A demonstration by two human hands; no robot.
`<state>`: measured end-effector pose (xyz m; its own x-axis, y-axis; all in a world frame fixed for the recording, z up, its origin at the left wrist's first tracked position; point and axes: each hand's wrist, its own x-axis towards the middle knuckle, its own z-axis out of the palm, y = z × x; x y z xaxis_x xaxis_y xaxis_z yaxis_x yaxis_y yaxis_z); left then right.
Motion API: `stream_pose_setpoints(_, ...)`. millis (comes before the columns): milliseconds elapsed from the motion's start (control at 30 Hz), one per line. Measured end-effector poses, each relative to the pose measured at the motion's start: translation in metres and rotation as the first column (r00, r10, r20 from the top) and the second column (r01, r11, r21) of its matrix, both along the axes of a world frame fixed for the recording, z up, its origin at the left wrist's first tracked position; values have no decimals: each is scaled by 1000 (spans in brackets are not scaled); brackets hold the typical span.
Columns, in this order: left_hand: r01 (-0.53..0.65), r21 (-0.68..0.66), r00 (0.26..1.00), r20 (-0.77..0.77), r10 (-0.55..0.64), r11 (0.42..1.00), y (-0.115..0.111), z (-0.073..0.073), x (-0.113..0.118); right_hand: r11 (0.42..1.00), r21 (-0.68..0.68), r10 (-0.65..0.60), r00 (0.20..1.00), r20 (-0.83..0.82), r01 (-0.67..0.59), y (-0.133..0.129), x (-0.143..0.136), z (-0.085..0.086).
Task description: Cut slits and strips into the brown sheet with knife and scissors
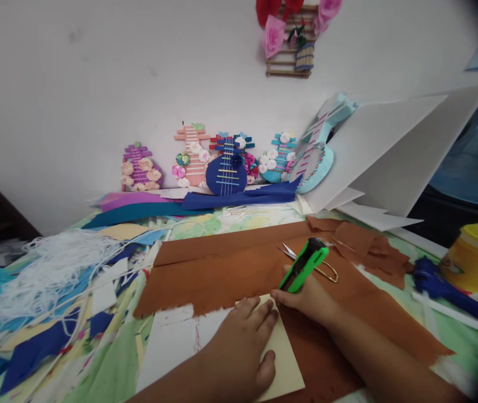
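Observation:
My right hand (308, 299) is closed around a green and black utility knife (304, 266), its lower end near the top corner of a pale yellow card (287, 361). My left hand (245, 347) lies flat on that card with its fingers stretched out. Under the card is a brown sheet (214, 274) of crepe-like paper with ragged edges. A white sheet (172, 341) with reddish marks shows left of my left hand. Just beyond the knife, gold-handled scissors (327, 272) rest on the brown sheet, partly hidden by it.
Tangled white cord (54, 274) and coloured scraps cover the left side. Several decorated paper instruments, including a dark blue one (226, 173), stand against the wall. White boards (373, 151) lean at the back right. A blue glue gun (444, 285) lies beside a yellow container (476, 257).

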<state>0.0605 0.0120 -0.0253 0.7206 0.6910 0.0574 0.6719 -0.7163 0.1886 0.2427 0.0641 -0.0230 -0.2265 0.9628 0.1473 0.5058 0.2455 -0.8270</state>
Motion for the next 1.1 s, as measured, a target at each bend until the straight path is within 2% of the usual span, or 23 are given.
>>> stream_pose_setpoints(333,1,-3,1000,13,-1,1000,2,0,1,999,49,-24,1000,-15,24,4,2,-3)
stream_pose_setpoints(533,1,-29,1000,22,0,1000,1,1,1,998,46,-39,999,20,38,2,-1,0)
stream_pose_setpoints(700,3,5,999,40,-3,1000,0,2,0,995,83,-61,996,60,56,0,-4,3)
stream_pose_setpoints(933,5,11,1000,27,-5,1000,0,1,-1,999,20,35,999,1,-35,1,-2,3)
stream_pose_setpoints(1100,-9,-39,1000,20,10,999,2,0,0,999,-24,-44,996,-82,42,4,2,-1)
